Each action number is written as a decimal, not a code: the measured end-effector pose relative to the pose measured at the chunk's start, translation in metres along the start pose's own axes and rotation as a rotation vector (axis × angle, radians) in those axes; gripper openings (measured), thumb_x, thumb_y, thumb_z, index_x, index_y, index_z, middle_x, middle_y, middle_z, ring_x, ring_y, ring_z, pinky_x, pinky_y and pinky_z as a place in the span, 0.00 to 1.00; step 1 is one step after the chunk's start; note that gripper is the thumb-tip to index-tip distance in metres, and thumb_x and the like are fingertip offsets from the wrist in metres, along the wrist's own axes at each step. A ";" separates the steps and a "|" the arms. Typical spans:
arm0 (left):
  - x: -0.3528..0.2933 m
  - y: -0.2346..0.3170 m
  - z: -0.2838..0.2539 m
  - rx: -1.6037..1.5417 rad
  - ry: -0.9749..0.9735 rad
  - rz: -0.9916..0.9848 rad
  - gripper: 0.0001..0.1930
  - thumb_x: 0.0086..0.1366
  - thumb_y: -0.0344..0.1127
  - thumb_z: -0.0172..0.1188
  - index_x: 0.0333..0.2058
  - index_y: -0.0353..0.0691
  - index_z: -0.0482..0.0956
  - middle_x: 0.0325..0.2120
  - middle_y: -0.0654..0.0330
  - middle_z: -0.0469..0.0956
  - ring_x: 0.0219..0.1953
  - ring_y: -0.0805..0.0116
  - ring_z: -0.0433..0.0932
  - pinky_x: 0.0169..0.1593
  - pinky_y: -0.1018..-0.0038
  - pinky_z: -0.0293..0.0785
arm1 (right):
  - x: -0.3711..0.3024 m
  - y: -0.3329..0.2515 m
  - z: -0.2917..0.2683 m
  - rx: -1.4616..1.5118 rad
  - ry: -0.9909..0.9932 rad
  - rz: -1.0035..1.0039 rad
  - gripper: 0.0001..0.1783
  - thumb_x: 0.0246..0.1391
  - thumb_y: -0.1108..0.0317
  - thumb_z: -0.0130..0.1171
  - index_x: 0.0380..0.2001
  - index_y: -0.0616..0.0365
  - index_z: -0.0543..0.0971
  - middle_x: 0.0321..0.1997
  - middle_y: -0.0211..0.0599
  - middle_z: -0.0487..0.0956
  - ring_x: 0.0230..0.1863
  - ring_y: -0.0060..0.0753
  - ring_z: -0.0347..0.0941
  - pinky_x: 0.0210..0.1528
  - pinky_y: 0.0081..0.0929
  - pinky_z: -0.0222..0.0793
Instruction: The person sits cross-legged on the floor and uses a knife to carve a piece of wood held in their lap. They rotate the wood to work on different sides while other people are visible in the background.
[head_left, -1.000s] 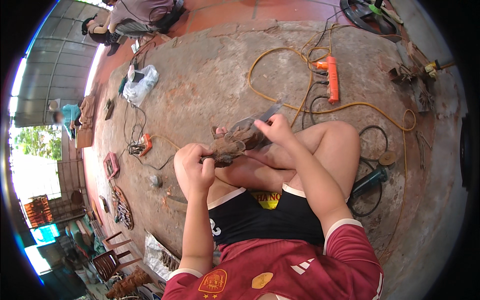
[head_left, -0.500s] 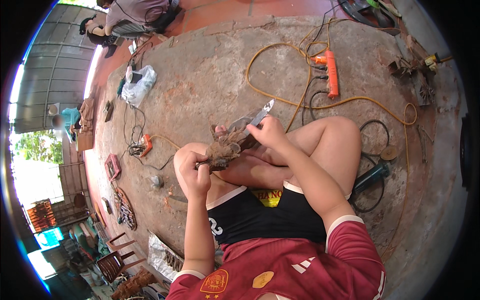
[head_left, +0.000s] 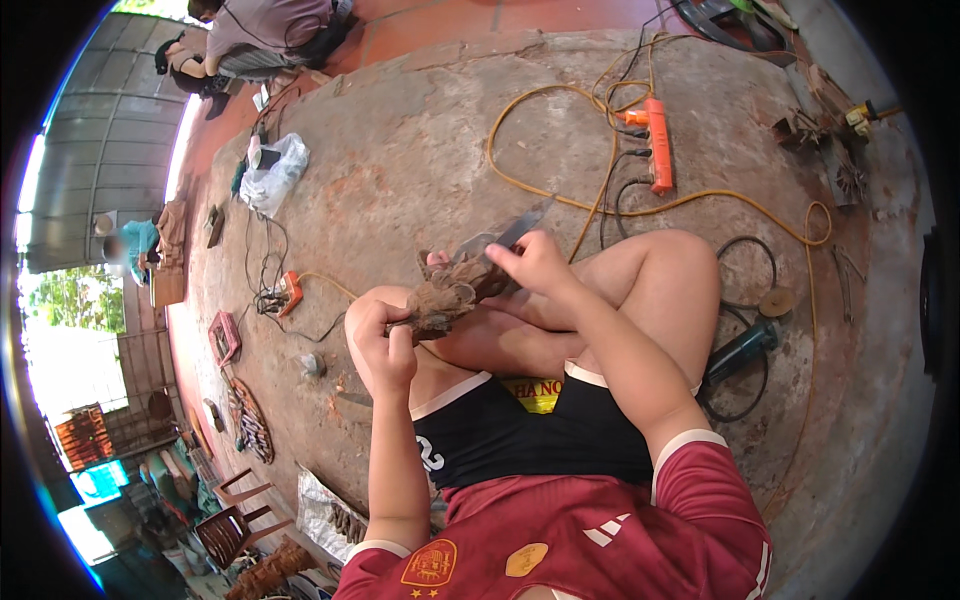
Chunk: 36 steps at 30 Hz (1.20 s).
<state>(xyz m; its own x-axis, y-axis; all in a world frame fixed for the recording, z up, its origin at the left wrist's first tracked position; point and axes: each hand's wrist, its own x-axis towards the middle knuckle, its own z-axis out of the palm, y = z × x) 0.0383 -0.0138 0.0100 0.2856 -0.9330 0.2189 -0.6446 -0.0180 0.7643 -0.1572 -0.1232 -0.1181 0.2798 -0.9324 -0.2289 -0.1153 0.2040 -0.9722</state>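
Fingers of my left hand (head_left: 385,340) were curled tight around the near end of a rough brown lump of carved wood (head_left: 447,292), the thumb lying along its side, so the piece stuck out from my fist up and to the right, above my crossed legs. Its far end reached my right hand (head_left: 535,265), which was closed on the handle of a flat metal blade (head_left: 510,232); those fingers were folded together over the grip and pressed against the top of the wood, while the blade ran on past them, pointing up and right over the ground. So the wood lay between my two hands, held in the left and touched by the knuckles of the right.

Farther left on the stained concrete floor (head_left: 420,160) lay a white plastic bag (head_left: 275,172) and a small orange socket box (head_left: 290,293) with dark wires. To the right, a yellow cable (head_left: 700,195) looped round an orange power strip (head_left: 660,145), and a dark angle grinder (head_left: 745,345) rested just beside my right knee.
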 end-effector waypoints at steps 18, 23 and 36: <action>0.013 -0.045 -0.012 -0.176 0.127 -0.229 0.09 0.55 0.27 0.45 0.23 0.31 0.73 0.16 0.65 0.69 0.16 0.81 0.59 0.20 0.80 0.54 | -0.010 0.020 0.037 0.043 0.014 -0.026 0.23 0.51 0.52 0.67 0.26 0.67 0.83 0.22 0.48 0.82 0.23 0.38 0.80 0.30 0.35 0.75; 0.020 -0.052 -0.020 -0.118 0.132 -0.172 0.09 0.54 0.28 0.44 0.21 0.32 0.72 0.19 0.62 0.72 0.21 0.79 0.62 0.25 0.79 0.58 | -0.005 0.011 0.044 0.330 -0.050 0.073 0.23 0.53 0.52 0.67 0.25 0.68 0.83 0.20 0.42 0.82 0.23 0.32 0.79 0.27 0.33 0.74; 0.014 -0.045 -0.023 -0.191 0.056 -0.247 0.08 0.53 0.29 0.46 0.23 0.31 0.73 0.19 0.64 0.70 0.22 0.80 0.61 0.27 0.81 0.57 | 0.005 0.037 0.055 0.260 0.016 0.028 0.23 0.53 0.51 0.67 0.22 0.65 0.83 0.15 0.44 0.78 0.18 0.32 0.77 0.24 0.35 0.71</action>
<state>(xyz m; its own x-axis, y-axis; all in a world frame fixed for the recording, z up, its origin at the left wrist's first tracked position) 0.0876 -0.0177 -0.0076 0.4585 -0.8877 0.0415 -0.4077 -0.1687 0.8974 -0.1075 -0.1037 -0.1580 0.2642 -0.9297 -0.2567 0.1270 0.2974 -0.9463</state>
